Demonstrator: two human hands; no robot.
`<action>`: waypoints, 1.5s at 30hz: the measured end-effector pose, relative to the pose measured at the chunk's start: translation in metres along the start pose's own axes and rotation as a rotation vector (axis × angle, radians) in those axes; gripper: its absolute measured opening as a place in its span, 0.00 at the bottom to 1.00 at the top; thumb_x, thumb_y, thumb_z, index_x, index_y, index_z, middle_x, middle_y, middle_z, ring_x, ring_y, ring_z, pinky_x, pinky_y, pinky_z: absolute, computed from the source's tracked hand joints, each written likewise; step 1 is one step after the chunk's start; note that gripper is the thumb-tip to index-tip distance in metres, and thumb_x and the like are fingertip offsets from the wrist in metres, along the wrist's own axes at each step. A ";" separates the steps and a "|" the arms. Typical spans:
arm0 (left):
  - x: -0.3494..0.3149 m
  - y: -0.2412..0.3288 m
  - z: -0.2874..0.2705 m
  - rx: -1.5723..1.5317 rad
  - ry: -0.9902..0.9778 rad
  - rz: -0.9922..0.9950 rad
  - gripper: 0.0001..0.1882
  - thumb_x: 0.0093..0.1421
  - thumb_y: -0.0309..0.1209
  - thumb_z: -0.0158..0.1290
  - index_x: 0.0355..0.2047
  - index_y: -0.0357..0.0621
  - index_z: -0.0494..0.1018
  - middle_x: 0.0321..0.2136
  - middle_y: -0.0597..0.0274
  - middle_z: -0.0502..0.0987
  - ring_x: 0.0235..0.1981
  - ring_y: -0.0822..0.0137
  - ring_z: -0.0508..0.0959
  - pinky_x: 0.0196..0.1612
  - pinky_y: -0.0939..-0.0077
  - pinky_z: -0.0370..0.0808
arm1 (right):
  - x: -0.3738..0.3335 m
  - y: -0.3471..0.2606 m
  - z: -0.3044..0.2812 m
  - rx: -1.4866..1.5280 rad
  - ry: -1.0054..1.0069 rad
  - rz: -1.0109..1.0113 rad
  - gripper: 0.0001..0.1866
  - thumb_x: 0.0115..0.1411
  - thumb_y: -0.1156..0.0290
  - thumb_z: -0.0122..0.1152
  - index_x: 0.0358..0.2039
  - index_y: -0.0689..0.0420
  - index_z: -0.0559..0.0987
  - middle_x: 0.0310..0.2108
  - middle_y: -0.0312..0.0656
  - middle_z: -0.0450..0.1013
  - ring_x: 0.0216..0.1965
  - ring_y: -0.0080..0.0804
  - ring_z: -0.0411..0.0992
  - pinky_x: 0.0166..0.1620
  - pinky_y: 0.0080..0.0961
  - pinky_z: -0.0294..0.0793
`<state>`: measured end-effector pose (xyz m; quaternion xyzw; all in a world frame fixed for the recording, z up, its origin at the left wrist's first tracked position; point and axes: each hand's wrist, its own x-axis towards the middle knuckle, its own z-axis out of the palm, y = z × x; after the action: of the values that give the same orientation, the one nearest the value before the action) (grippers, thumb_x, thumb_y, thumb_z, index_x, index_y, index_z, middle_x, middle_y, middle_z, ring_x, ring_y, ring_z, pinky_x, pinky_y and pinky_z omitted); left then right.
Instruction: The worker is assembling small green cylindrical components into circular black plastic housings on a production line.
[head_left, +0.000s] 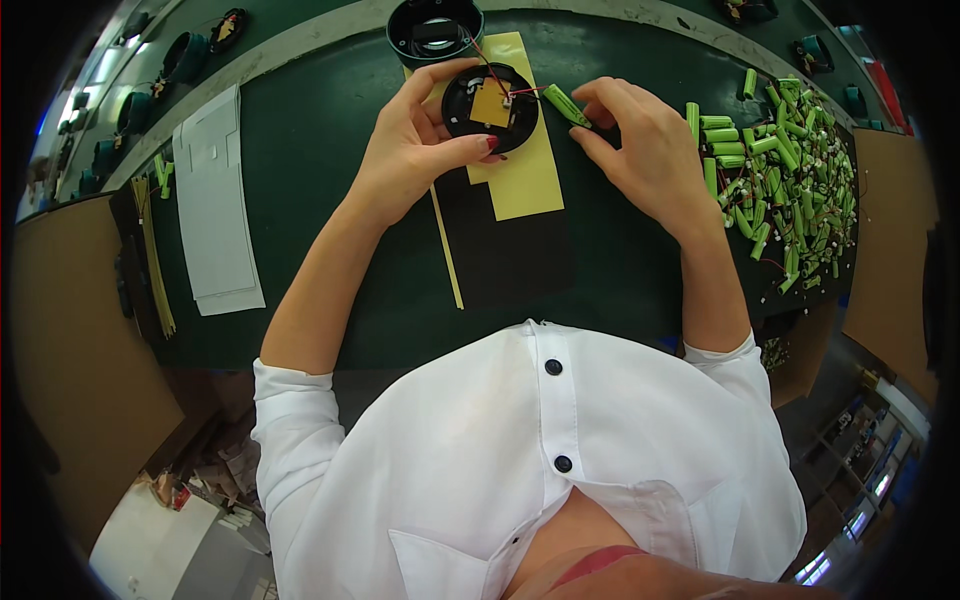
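Note:
My left hand grips a round black disc-shaped part by its edge, thumb in front and fingers behind. On the disc's face is a square tan pad with thin red and black wires beside it. A wire runs from the disc to a green cylindrical battery. Around the battery's lower end, the thumb and index finger of my right hand are curled; their exact contact is partly hidden. Just beyond the disc stands a dark teal round housing, joined to it by a red wire.
Yellow sheets lie under my hands, over a black sheet on the green table. A heap of green batteries with wires covers the right side. White card sheets lie left. Cardboard boxes flank the table.

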<state>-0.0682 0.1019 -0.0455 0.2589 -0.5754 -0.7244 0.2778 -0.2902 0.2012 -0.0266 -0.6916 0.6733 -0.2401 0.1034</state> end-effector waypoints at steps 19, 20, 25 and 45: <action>-0.005 -0.003 0.010 -0.040 0.036 0.072 0.30 0.57 0.20 0.58 0.57 0.34 0.58 0.46 0.49 0.74 0.44 0.63 0.79 0.44 0.69 0.83 | 0.006 -0.027 0.028 0.201 0.216 -0.255 0.09 0.53 0.71 0.66 0.36 0.57 0.80 0.30 0.39 0.71 0.30 0.37 0.74 0.32 0.28 0.73; -0.005 -0.004 0.011 -0.041 0.038 0.073 0.30 0.57 0.20 0.58 0.57 0.34 0.58 0.46 0.49 0.74 0.44 0.63 0.79 0.44 0.69 0.83 | 0.006 -0.027 0.030 0.201 0.215 -0.257 0.09 0.53 0.71 0.66 0.36 0.57 0.80 0.30 0.39 0.71 0.30 0.37 0.74 0.32 0.28 0.73; -0.009 0.000 0.010 -0.019 0.148 0.063 0.25 0.59 0.21 0.56 0.54 0.32 0.60 0.43 0.49 0.76 0.43 0.63 0.79 0.38 0.70 0.85 | 0.007 -0.014 0.024 0.455 0.150 -0.158 0.14 0.55 0.73 0.66 0.42 0.60 0.79 0.33 0.39 0.74 0.31 0.26 0.76 0.33 0.21 0.76; -0.012 0.007 0.002 0.063 0.123 0.027 0.25 0.59 0.25 0.57 0.55 0.34 0.62 0.41 0.52 0.78 0.41 0.68 0.80 0.35 0.75 0.82 | 0.012 -0.028 0.036 0.907 -0.083 0.197 0.20 0.60 0.73 0.64 0.50 0.66 0.71 0.35 0.42 0.75 0.33 0.23 0.76 0.30 0.17 0.76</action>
<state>-0.0607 0.1106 -0.0378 0.3037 -0.5834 -0.6846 0.3142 -0.2494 0.1847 -0.0421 -0.5182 0.5580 -0.4716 0.4446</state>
